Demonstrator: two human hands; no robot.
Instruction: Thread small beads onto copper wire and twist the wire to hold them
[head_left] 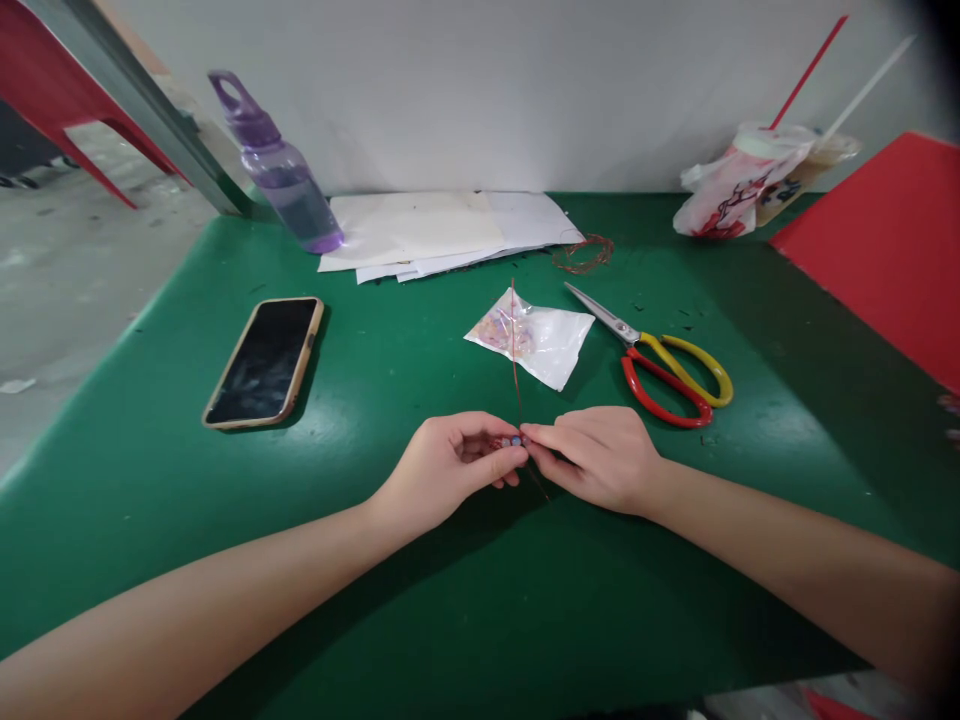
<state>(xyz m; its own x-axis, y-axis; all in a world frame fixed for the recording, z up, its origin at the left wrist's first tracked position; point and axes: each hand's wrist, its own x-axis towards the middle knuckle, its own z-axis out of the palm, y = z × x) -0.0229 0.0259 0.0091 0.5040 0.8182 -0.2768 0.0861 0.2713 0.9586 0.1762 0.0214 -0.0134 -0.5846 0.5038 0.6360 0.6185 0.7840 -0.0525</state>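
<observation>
Between thumb and fingers, my left hand (466,458) pinches a beaded cord bracelet (511,442) with small pale and bluish beads. The fingertips of my right hand (592,455) meet it from the right, closed at the bead end. A thin reddish-brown cord (515,365) runs up from the beads, and another end sticks out below. Part of the bracelet is hidden inside the left fingers. Just beyond the hands lies a small clear and white packet (551,345) with colourful beads inside. Scissors (667,375) with red and yellow handles rest to its right.
On the green table (420,350) a phone (264,362) lies at left. Behind it stand a purple bottle (289,190) and stacked paper sheets (420,230). A coil of cord (585,254) sits by the paper. Bagged drinks (739,185) and a red panel (892,240) are at right.
</observation>
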